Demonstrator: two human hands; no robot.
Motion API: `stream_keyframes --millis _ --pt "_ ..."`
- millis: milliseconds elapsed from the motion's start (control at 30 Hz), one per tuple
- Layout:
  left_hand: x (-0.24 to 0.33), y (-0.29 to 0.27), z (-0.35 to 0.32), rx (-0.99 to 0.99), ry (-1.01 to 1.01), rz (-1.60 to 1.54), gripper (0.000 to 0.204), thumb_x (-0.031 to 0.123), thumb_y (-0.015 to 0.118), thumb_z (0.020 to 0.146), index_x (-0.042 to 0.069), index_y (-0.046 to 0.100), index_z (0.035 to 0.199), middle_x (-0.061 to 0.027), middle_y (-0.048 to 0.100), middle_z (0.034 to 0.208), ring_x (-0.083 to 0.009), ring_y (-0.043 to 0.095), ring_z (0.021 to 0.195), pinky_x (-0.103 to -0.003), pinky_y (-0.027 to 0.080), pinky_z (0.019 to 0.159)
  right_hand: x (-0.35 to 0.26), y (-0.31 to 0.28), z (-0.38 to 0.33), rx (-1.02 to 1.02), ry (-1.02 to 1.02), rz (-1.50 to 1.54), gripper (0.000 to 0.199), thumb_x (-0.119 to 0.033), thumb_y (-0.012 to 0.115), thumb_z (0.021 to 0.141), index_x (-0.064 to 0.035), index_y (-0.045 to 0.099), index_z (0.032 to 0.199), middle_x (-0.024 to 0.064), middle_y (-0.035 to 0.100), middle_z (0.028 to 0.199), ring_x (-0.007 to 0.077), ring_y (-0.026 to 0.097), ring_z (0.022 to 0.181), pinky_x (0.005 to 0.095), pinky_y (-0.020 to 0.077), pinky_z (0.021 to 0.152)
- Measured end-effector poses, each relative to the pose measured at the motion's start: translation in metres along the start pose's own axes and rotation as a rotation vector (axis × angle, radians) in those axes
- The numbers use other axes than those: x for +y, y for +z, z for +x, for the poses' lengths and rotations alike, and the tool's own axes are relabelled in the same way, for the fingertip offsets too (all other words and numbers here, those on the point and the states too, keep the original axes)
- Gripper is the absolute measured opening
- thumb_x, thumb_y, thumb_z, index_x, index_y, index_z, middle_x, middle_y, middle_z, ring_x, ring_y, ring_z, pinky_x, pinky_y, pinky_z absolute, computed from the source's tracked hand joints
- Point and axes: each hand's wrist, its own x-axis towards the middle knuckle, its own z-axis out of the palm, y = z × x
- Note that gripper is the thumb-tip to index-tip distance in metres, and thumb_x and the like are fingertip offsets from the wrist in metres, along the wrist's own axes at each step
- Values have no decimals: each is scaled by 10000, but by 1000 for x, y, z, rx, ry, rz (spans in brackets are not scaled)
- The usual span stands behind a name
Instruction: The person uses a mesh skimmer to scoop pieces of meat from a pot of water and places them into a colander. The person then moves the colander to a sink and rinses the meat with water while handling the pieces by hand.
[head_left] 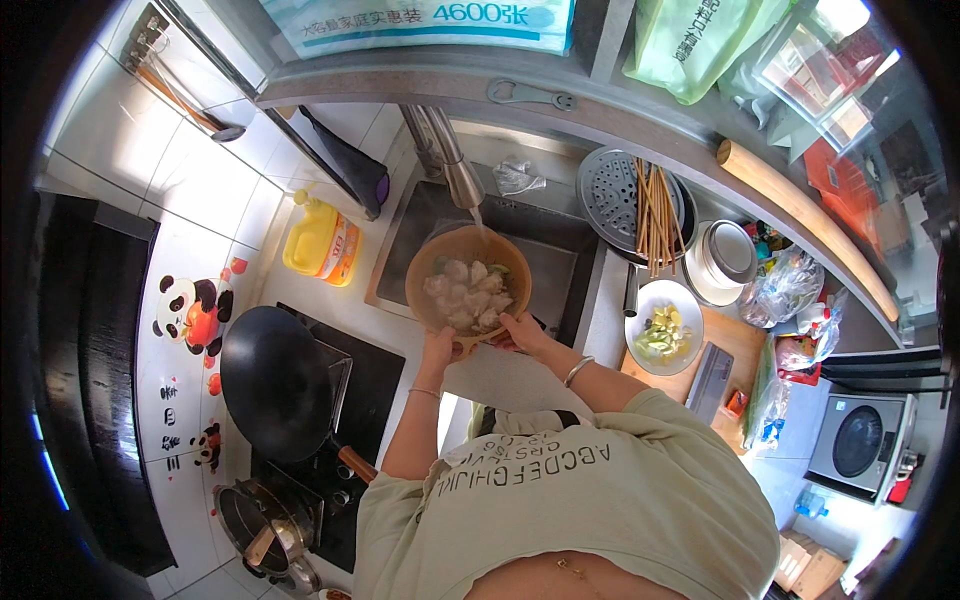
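Nearest the camera in the head view, a pale green shirt, cut off at the lower edge. Beyond it, over the near part of the sink, a tan bowl loaded with whitish chunks. Pinched at the near rim by both hands: left hand just left of the small handle, right hand to its right, fingers mostly out of sight beneath. Above the far rim, the tap, with a thin stream of water below. Cannot tell how deep the water in the bowl is.

To the right, a white plate of chopped pale green and yellow bits. Behind it, a perforated rack with chopsticks across, and stacked bowls, contents hard to make out. Farther right, clear bags, blurred inside. On the tabletop at left, a yellow jug, contents hidden. Nearer, a black wok, interior partly turned from view.
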Motion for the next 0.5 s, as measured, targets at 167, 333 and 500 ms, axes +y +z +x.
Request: stream_keyframes --millis 167,333,500 --pt "-10 -1 7 13 79 -28 384 97 404 803 -84 358 1138 -229 553 985 -292 629 720 -374 569 565 -4 3 -6 18 -19 0 370 -338 358 930 -17 539 966 90 635 808 142 608 678 259 491 616" --pt "-24 -13 23 35 5 -4 373 73 439 777 -9 388 1137 -136 541 897 -212 596 626 -308 505 504 -6 2 -7 -22 -5 23 374 -348 350 932 -28 539 967 84 632 795 143 606 680 265 491 622" --pt "-24 -12 21 36 23 -31 400 71 437 776 -20 378 1161 -147 548 921 -217 607 654 -313 514 510 -6 5 -7 9 -11 34 379 -350 346 932 -23 536 965 85 631 787 144 607 680 265 495 627"
